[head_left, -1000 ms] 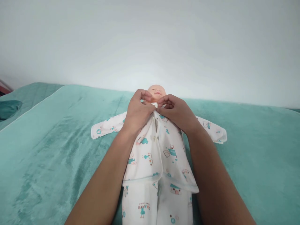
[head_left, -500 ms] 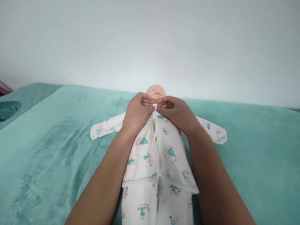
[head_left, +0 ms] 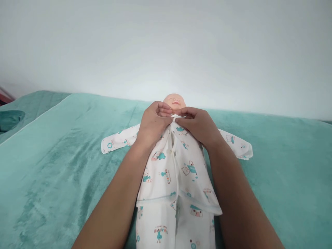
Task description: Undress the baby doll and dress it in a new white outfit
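A baby doll [head_left: 175, 99] lies face up, its head toward the wall. It wears a white printed shirt [head_left: 190, 169] and matching trousers [head_left: 158, 228], with the sleeves spread out to both sides. At the neck of the shirt, my left hand [head_left: 155, 121] pinches the collar edge between thumb and fingers. My right hand [head_left: 198, 124] pinches the other collar edge just opposite, the thumbs a short gap apart. Below them the shirt's front edges part in a narrow slit. My fingertips hide much of the collar and the doll's chin.
A teal plush blanket [head_left: 64, 166] covers the bed on both sides of the doll, with creases at the left. Behind it rises a plain white wall [head_left: 166, 45]. Something reddish [head_left: 4, 98] shows at the far left edge.
My thumbs have drawn slightly apart at the collar, and the slit below looks a little wider. The whole view has shifted slightly.
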The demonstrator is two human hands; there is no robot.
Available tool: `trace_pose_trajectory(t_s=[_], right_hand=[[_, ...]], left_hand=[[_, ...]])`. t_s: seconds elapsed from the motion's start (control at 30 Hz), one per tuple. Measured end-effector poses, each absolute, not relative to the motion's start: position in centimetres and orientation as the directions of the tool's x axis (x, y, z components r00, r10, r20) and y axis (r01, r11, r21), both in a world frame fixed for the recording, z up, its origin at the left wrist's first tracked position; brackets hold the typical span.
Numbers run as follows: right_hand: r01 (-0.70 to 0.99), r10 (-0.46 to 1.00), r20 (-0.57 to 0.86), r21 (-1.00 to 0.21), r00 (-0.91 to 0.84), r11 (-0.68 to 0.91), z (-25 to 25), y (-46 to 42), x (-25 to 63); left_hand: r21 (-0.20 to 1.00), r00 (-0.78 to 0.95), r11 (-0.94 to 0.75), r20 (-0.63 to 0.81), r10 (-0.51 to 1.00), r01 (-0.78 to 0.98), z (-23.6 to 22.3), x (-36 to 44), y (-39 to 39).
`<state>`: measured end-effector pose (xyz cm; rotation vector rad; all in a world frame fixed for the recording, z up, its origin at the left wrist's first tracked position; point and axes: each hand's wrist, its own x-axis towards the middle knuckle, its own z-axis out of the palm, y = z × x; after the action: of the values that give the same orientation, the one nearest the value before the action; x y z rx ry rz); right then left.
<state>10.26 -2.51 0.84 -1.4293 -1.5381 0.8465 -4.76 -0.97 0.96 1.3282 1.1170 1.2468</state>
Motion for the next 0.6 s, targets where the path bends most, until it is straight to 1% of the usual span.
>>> trace_pose_trajectory(t_s=[0.13,0.3,0.4,0.6], right_hand=[[0.368,0.995,0.093,-0.927,0.039,0.072,0.83,-2.69,10.11],[0.364,0.995,0.09,-0.929,0.044,0.068,0.92,-2.81,10.13],[0.353,0.996,0.086,-0.933,0.037,0.067,0.75,-2.64,10.37],[0.27,0.997,0.077,-0.961,0.024,0.068,0.34,-2.34,10.74]], left_hand=[[0.982,0.027,-0.162,0.16,0.987,0.097,0.85,-4.71,-0.88],[0.957,0.045,-0.216,0.212,0.976,0.194,0.69,-4.81,-0.8],[0.948,0.044,-0.226,0.221,0.974,0.223,0.68,-4.86,-0.81],[0.949,0.053,-0.205,0.198,0.979,0.238,0.86,-4.95,-0.88]])
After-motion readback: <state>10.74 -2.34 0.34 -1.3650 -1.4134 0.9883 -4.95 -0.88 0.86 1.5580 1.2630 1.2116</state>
